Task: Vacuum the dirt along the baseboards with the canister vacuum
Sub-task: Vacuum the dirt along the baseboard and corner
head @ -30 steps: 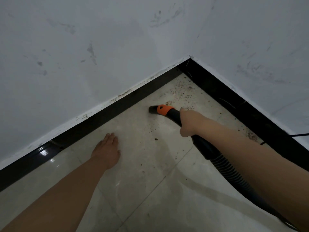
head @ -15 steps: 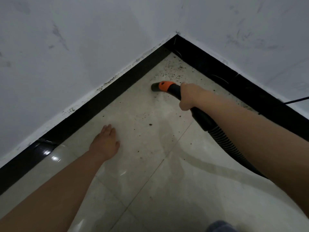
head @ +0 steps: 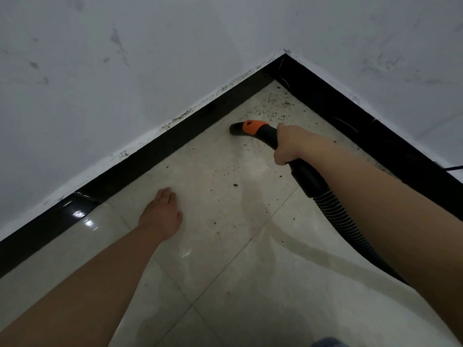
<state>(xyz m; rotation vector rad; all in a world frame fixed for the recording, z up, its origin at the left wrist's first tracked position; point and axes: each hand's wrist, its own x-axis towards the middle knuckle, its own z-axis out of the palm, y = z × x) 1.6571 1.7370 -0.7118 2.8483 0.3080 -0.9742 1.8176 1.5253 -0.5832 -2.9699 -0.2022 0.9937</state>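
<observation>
My right hand (head: 288, 144) grips the black handle of the vacuum hose, just behind its orange collar (head: 251, 126). The black nozzle tip (head: 235, 129) rests on the pale floor tile, a short way from the left black baseboard (head: 175, 144). Brown dirt specks (head: 275, 106) lie thick in the corner where the two baseboards meet, and thinner ones (head: 235, 184) are scattered on the tile below the nozzle. The ribbed black hose (head: 335, 216) runs back under my right forearm. My left hand (head: 162, 214) lies flat on the floor with straight fingers.
White scuffed walls rise above both baseboards. The right baseboard (head: 375, 136) runs toward the right edge, where a thin black cord (head: 453, 167) crosses the wall. A blue patch of cloth (head: 328, 343) shows at the bottom edge. Tile seams cross the floor.
The nozzle has slid from near the corner dirt back toward the left baseboard side. My left hand stays flat on the floor. The camera has tilted a little.
</observation>
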